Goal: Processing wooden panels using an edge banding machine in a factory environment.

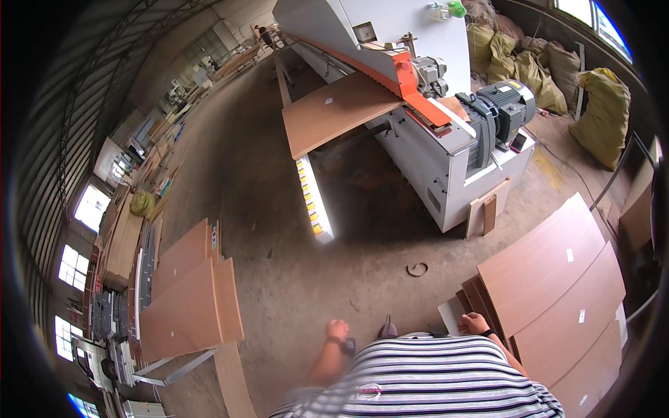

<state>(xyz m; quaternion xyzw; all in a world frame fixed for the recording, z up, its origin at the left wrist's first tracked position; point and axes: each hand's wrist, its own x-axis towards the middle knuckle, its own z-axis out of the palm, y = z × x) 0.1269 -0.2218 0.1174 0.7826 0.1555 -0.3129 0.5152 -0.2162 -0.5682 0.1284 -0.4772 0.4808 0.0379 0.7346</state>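
My left hand (pixel 337 329) hangs in front of me above the floor, its fingers curled into a loose fist with nothing showing in it. A dark band with a squarish face sits on that wrist. My right hand (pixel 474 323) is beside the near edges of a stack of brown panels (pixel 550 268), its fingers curled in. A small pale board (pixel 449 317) shows just beyond those fingers; whether they touch it or hold anything is hidden. White labels lie on the stacked panels.
Ahead stands a large white and orange machine (pixel 425 150) with a dark motor (pixel 512 104); a brown panel (pixel 341 111) sticks out of it. Below that is a white rail (pixel 313 202) with yellow pieces. More panels (pixel 185 306) stand at left. A ring-shaped strip (pixel 417 269) lies on the floor.
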